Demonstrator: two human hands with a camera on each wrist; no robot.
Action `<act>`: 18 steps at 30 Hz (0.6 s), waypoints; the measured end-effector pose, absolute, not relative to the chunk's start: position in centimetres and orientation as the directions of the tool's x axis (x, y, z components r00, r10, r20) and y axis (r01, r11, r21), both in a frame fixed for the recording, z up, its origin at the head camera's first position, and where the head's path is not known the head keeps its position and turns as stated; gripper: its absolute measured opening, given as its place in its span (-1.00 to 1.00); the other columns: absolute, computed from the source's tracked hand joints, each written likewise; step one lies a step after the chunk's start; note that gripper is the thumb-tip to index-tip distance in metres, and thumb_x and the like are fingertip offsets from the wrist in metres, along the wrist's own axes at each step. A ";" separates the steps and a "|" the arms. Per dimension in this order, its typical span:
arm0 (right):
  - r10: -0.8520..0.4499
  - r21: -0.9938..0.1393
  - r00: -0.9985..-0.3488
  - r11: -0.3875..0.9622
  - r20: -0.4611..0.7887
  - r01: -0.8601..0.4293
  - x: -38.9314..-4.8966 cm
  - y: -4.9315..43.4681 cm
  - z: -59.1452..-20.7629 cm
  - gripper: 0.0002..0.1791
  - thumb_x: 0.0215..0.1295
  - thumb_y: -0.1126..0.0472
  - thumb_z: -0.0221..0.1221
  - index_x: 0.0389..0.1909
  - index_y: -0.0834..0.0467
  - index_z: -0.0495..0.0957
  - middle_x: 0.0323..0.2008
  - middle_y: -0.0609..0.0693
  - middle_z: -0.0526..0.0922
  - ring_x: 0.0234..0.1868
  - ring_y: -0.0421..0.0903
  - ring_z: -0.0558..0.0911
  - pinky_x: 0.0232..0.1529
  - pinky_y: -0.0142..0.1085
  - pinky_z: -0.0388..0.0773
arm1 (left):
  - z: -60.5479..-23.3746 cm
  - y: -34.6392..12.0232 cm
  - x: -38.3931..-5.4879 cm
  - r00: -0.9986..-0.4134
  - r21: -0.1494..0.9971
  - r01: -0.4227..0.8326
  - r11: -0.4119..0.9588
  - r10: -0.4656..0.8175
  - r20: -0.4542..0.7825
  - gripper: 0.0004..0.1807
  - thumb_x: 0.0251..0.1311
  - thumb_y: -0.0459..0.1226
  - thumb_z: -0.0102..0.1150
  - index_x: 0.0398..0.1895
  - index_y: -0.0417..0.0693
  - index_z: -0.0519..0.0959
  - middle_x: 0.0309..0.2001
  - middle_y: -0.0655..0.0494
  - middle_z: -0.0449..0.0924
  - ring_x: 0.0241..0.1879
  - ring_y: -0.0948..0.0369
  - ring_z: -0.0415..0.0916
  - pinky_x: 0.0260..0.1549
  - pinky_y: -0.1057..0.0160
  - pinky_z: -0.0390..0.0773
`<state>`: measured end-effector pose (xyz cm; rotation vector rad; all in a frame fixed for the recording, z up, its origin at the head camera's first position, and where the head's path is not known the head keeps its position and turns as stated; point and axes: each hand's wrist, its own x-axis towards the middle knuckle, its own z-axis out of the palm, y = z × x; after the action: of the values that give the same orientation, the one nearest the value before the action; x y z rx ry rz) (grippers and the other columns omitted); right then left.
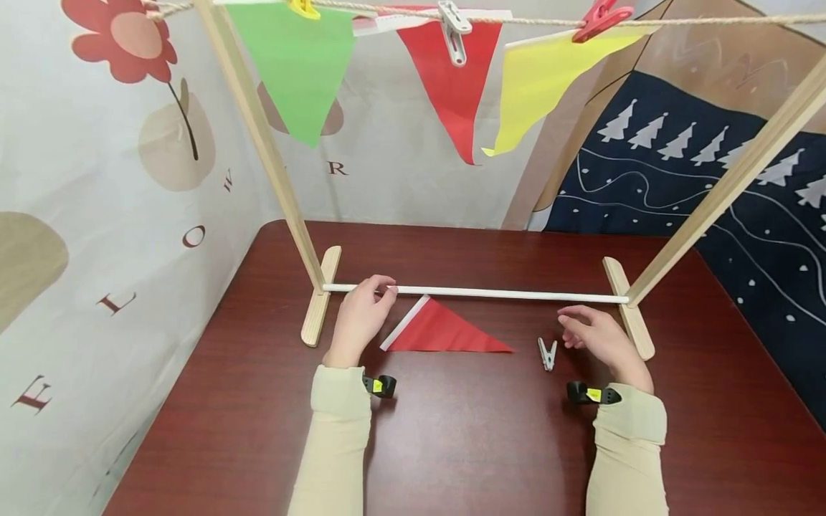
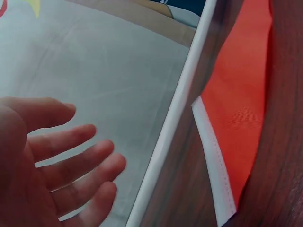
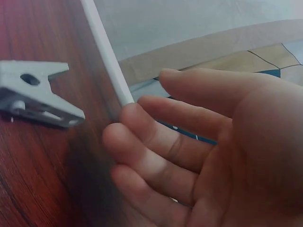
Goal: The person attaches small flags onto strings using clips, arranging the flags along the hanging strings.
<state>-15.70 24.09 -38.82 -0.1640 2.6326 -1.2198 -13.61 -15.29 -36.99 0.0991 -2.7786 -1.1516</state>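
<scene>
A red triangular flag (image 1: 448,331) with a white band along one edge lies flat on the table. Just left of it, my left hand (image 1: 363,315) hovers near the frame's white rod, its fingers loosely bent around nothing. In the left wrist view that hand (image 2: 66,165) shows spread, relaxed fingers, apart from the flag (image 2: 241,90). A grey clothespin (image 1: 547,354) lies to the right of the flag's tip. Beside the clothespin, my right hand (image 1: 600,340) is held with relaxed fingers. The right wrist view shows the clothespin (image 3: 35,92) clear of the fingertips (image 3: 116,137).
A wooden stand with a left post (image 1: 264,150), a right post (image 1: 736,179) and a low white rod (image 1: 490,293) spans the table (image 1: 464,444). From its rope (image 1: 529,21) hang green (image 1: 297,64), red (image 1: 445,79) and yellow (image 1: 548,79) flags, pinned by clothespins.
</scene>
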 end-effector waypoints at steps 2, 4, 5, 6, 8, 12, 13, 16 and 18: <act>-0.205 -0.758 -0.961 0.652 -0.188 0.009 -15.7 24.1 -38.9 -0.52 0.36 0.05 -0.01 0.10 0.36 0.38 -0.49 0.11 0.58 -0.46 -0.11 0.60 -0.37 -0.33 0.56 | -37.1 -15.1 -13.7 -0.988 0.707 -0.007 0.707 -0.114 0.104 -0.70 0.24 -0.05 -0.02 -0.05 0.09 0.54 -0.22 0.14 0.58 -0.25 0.17 0.52 -0.22 0.11 0.47; -0.211 -0.754 -0.954 0.657 -0.214 0.024 -15.8 24.0 -39.0 -0.52 0.35 0.04 -0.01 0.08 0.36 0.38 -0.53 0.08 0.55 -0.48 -0.10 0.60 -0.37 -0.33 0.55 | -37.3 -15.0 -13.8 -0.988 0.696 -0.010 0.718 -0.112 0.102 -0.70 0.24 -0.05 -0.02 -0.05 0.10 0.54 -0.25 0.15 0.59 -0.27 0.17 0.52 -0.24 0.12 0.47; -0.216 -0.751 -0.950 0.660 -0.224 0.027 -15.8 24.0 -39.0 -0.52 0.35 0.05 -0.01 0.07 0.36 0.39 -0.56 0.07 0.53 -0.49 -0.09 0.59 -0.38 -0.32 0.55 | -37.4 -15.0 -13.8 -0.989 0.685 -0.015 0.728 -0.110 0.095 -0.70 0.24 -0.04 -0.02 -0.05 0.11 0.54 -0.25 0.16 0.60 -0.27 0.17 0.52 -0.25 0.12 0.47; -0.225 -0.748 -0.946 0.663 -0.233 0.027 -15.9 24.0 -39.0 -0.53 0.36 0.05 -0.01 0.06 0.36 0.39 -0.58 0.05 0.51 -0.51 -0.10 0.58 -0.40 -0.31 0.55 | -37.6 -15.0 -13.9 -0.991 0.674 -0.022 0.739 -0.106 0.084 -0.70 0.23 -0.03 -0.01 -0.06 0.12 0.54 -0.27 0.17 0.60 -0.29 0.17 0.52 -0.27 0.12 0.47; -0.230 -0.740 -0.940 0.672 -0.252 0.034 -15.9 23.8 -39.1 -0.54 0.35 0.05 -0.01 0.04 0.36 0.40 -0.63 0.01 0.45 -0.56 -0.12 0.55 -0.45 -0.31 0.54 | -37.8 -14.9 -13.9 -0.994 0.651 -0.037 0.758 -0.095 0.054 -0.69 0.22 -0.01 0.00 -0.06 0.12 0.54 -0.29 0.17 0.60 -0.31 0.17 0.51 -0.30 0.12 0.47; -0.227 -0.713 -0.930 0.699 -0.291 0.052 -16.1 23.7 -39.4 -0.60 0.35 0.07 -0.01 -0.03 0.34 0.44 -0.70 -0.05 0.37 -0.68 -0.17 0.42 -0.58 -0.32 0.45 | -38.2 -14.9 -14.0 -0.998 0.604 -0.054 0.795 -0.053 -0.020 -0.68 0.20 -0.01 0.04 -0.05 0.12 0.55 -0.28 0.17 0.60 -0.29 0.16 0.51 -0.29 0.11 0.47; -0.224 -0.708 -0.927 0.704 -0.301 0.060 -16.1 23.6 -39.4 -0.61 0.35 0.07 -0.01 -0.04 0.32 0.45 -0.71 -0.06 0.36 -0.69 -0.18 0.39 -0.60 -0.33 0.43 | -38.3 -14.9 -14.0 -0.999 0.595 -0.054 0.802 -0.040 -0.037 -0.68 0.19 -0.02 0.06 -0.04 0.11 0.54 -0.27 0.15 0.60 -0.28 0.16 0.51 -0.28 0.10 0.47; -0.235 -0.701 -0.919 0.711 -0.316 0.060 -16.1 23.5 -39.6 -0.62 0.35 0.07 -0.01 -0.07 0.32 0.46 -0.73 -0.07 0.39 -0.72 -0.20 0.36 -0.64 -0.35 0.37 | -38.4 -14.9 -13.9 -0.995 0.571 -0.062 0.819 -0.008 -0.097 -0.66 0.15 -0.06 0.12 -0.02 0.09 0.54 -0.26 0.13 0.59 -0.27 0.17 0.50 -0.29 0.11 0.47; -0.245 -0.710 -0.914 0.701 -0.324 0.064 -16.1 23.4 -39.7 -0.62 0.35 0.08 -0.02 -0.07 0.33 0.46 -0.71 -0.04 0.45 -0.72 -0.20 0.37 -0.64 -0.34 0.39 | -38.5 -14.9 -13.8 -0.991 0.557 -0.076 0.827 -0.002 -0.131 -0.66 0.13 -0.07 0.14 -0.02 0.09 0.54 -0.29 0.14 0.57 -0.30 0.19 0.49 -0.34 0.13 0.46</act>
<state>-16.08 23.44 -39.72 -0.1401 2.5143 -1.0701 -13.84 -14.90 -38.50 0.0668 -3.1220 -0.9597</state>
